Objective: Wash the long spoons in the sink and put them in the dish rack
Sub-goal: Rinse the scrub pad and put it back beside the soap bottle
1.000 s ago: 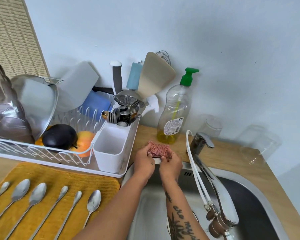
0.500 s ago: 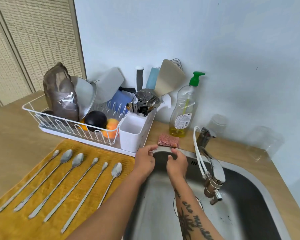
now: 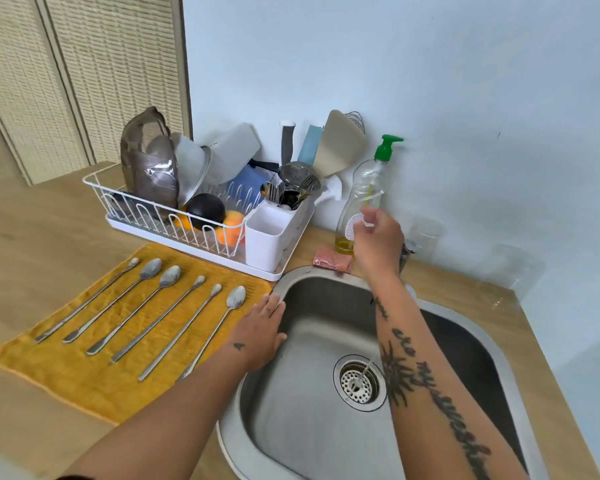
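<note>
Six long spoons [image 3: 168, 275] lie side by side on a yellow cloth [image 3: 84, 386] on the worktop [image 3: 32, 244]. Their long axes slant, bowls away toward the dish rack [image 3: 201, 250], handles toward the person. The rack holds a smoky jug [image 3: 146, 161], a steel bowl [image 3: 191, 171] and a dark bowl [image 3: 205, 209]. Cutlery stands in the far compartment of its white caddy [image 3: 267, 237]. The left hand [image 3: 262, 330] lies flat on the sink [image 3: 309, 410] rim, grip wide, holding nothing. The right hand [image 3: 378, 240] is before the soap bottle [image 3: 364, 188], fingers curled; whether its grip holds anything cannot be told.
</note>
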